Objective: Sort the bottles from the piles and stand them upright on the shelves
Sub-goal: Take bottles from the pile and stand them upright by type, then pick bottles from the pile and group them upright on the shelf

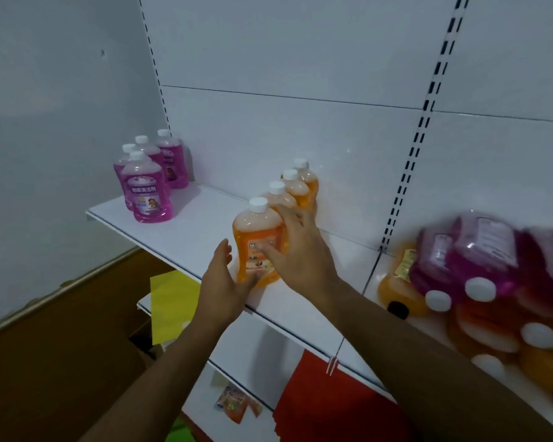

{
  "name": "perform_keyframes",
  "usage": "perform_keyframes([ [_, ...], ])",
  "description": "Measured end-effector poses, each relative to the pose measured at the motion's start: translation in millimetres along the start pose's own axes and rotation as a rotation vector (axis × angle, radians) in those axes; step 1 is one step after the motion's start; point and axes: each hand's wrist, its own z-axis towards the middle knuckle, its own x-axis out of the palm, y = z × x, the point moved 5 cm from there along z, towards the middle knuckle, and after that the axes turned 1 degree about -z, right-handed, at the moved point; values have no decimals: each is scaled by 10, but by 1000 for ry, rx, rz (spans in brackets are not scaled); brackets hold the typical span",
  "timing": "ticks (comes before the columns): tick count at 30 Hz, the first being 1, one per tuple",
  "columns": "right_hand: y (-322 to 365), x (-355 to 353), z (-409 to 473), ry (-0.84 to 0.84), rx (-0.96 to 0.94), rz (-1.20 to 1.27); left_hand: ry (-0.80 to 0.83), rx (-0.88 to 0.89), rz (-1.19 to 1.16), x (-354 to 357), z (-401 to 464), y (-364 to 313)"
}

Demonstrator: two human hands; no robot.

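Orange bottle [258,240]: upright at the front of the white shelf [186,231] — first in a row of four orange ones running back to the wall
Left hand [225,282]: grip relaxed and spread, fingers by the bottle's lower left side
Right hand [296,250]: fingers straight, laid over the label, not curled round it
Purple bottles [149,177]: four standing at the shelf's left end
Pile [492,282]: purple and orange bottles lying jumbled on the right — pretty blurry

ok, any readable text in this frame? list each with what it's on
"地板清洁剂": label of the front pink plastic bottle.
"地": only legible character on the front orange plastic bottle; the rest is behind the right hand.
Labels in the bottle pile: too blurred.
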Motion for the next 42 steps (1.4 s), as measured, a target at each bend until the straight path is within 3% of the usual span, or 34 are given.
perform_keyframes([
  [4,-73,-309,-312,-72,36,-34,-161,178,-9,-65,-313,-124],
  [9,-215,-823,-662,-133,81,-229,28,369,-76,387,-615,-576],
  [19,-810,-2014,-1168,-315,157,-455,432,514,-146,1537,-729,-1631],
  [27,-863,-2491,-1345,-354,163,-464,446,774,-293,1798,-796,-2335],
  [31,-796,-2922,-1354,-486,179,-539,480,824,-287,1949,-775,-2631],
  [35,-946,-3371,-1541,-556,340,-736,519,852,-249,2110,-858,-3079],
  [39,-1290,-3691,-1755,-503,610,-787,625,811,-244,2354,-948,-3426],
  [42,-1479,-3768,-1811,-424,626,-694,722,738,-211,2579,-911,-3659],
])
